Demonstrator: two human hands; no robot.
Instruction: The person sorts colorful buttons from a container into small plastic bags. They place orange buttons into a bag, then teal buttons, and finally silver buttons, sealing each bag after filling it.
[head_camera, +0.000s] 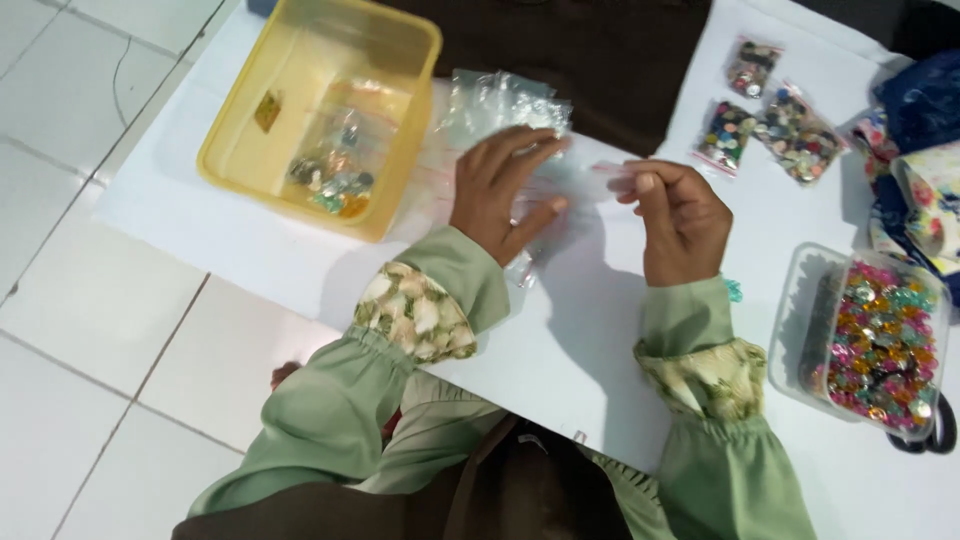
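White floor tiles run along the nine o'clock side, and a white table (250, 240) spreads across the rest of the view. At eleven o'clock on it stands a yellow plastic tub (300, 90), with a filled clear bag of small coloured pieces (335, 180) lying in its near corner. Just right of the tub, toward twelve o'clock, lies a heap of small empty clear bags (495, 100), and behind it a dark brown cloth (600, 50).

Near the centre, the left hand (500, 195) lies flat with fingers spread, pressing on the clear bags; it grips nothing. Just beside it, toward three o'clock, the right hand (680, 220) is curled, thumb and fingers pinching the edge of one small clear bag (610, 172) that stretches between the two hands. Both wrists wear green sleeves with floral cuffs.

At one o'clock lie three sealed bags of coloured buttons (770, 125). At the three o'clock edge sits folded patterned fabric (925, 190), and at four o'clock a clear plastic box (800, 320) full of bright pink, gold and green beads.
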